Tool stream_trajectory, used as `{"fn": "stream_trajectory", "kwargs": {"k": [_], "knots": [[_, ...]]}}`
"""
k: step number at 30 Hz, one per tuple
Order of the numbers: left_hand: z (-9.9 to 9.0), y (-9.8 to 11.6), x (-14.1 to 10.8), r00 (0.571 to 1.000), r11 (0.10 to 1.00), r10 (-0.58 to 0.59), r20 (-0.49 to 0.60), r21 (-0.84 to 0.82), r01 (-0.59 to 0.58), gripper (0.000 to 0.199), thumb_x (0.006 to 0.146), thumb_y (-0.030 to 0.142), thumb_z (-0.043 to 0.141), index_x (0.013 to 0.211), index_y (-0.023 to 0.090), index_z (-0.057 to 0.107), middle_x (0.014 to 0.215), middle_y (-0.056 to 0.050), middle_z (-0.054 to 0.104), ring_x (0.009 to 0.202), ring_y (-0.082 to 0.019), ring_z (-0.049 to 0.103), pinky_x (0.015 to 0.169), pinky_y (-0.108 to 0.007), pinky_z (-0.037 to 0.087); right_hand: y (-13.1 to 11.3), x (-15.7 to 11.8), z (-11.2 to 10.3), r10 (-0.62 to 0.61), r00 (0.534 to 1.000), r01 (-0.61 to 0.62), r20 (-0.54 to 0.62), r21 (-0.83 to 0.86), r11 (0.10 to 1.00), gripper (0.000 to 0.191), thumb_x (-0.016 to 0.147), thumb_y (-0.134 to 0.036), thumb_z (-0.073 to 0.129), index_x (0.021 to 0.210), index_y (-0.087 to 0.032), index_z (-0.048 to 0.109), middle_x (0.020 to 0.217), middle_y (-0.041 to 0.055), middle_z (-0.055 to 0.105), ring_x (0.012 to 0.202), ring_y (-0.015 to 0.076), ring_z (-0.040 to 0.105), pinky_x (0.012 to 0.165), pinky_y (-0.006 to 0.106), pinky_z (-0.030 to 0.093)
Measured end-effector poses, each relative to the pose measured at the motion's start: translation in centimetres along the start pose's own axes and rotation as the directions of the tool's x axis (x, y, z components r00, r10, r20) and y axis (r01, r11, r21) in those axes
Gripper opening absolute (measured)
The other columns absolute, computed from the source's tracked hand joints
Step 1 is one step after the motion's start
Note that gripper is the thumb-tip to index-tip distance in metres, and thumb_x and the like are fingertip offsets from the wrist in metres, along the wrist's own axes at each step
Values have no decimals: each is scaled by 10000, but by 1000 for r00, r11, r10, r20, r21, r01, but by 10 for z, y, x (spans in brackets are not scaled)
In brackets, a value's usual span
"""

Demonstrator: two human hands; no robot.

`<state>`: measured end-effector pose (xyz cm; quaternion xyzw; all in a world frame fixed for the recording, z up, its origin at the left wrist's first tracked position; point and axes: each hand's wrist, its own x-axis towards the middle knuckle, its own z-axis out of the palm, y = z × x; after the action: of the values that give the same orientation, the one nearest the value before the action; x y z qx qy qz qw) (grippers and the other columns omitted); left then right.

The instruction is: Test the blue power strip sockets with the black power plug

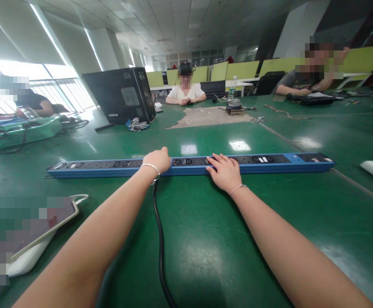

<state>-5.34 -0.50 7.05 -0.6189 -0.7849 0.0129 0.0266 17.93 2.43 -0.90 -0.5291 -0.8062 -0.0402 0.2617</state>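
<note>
A long blue power strip (193,170) with black sockets lies crosswise on the green table (193,239). My left hand (158,161) is closed at the strip, left of its middle, over the end of a black cable (161,239); the plug itself is hidden under the fingers. From there the cable runs down toward the near edge of the view. Fingers spread, my right hand (225,171) rests on top of the strip, right of its middle, and grips nothing.
A tablet (45,226) on a white stand is at the near left. Farther back are a green basket (32,131), a black computer case (122,96), gloves (137,125), a cardboard sheet (202,117) and a bottle (232,89). Several people sit around the table.
</note>
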Motion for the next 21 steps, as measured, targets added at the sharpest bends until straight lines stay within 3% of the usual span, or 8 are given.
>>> {"fn": "stream_trajectory", "kwargs": {"k": [9,12,15,17,21], "knots": [[6,0,-6,1000,1000,-20,-19,-18,20,357,843,385,331,1093,188,494,991,-155,677,931,-286,641,760,-384,485,7,0,-3,-56,998,56,14,16,998,382,870,-382,476,1223,-264,562,1335,21,513,1256,218,402,1049,445,244],[-1,1,-8,999,999,-39,-13,-19,38,351,839,384,353,1083,179,499,997,-154,675,937,-283,638,769,-373,482,8,0,-1,-47,999,47,-5,23,999,369,865,-375,491,1209,-270,573,1326,11,522,1254,210,405,1050,434,247],[-19,6,-13,992,996,-66,-105,-66,59,336,839,386,363,1056,177,512,981,-150,675,927,-283,637,765,-374,479,8,0,0,-46,999,47,-11,32,998,365,865,-377,492,1205,-275,576,1319,5,529,1252,206,407,1048,427,251],[-31,14,-14,983,988,-43,-180,-156,14,314,833,401,389,1020,190,528,975,-130,679,927,-267,634,771,-359,475,8,0,0,-45,999,45,-13,39,998,364,863,-379,492,1203,-280,577,1321,3,527,1251,208,409,1045,428,252],[-35,41,-8,990,941,89,-110,-315,-120,259,803,375,453,940,188,569,909,-89,699,858,-217,650,780,-310,471,8,0,0,-36,999,37,-10,53,998,361,864,-377,485,1202,-291,577,1326,5,521,1251,218,408,1039,441,252]]}}
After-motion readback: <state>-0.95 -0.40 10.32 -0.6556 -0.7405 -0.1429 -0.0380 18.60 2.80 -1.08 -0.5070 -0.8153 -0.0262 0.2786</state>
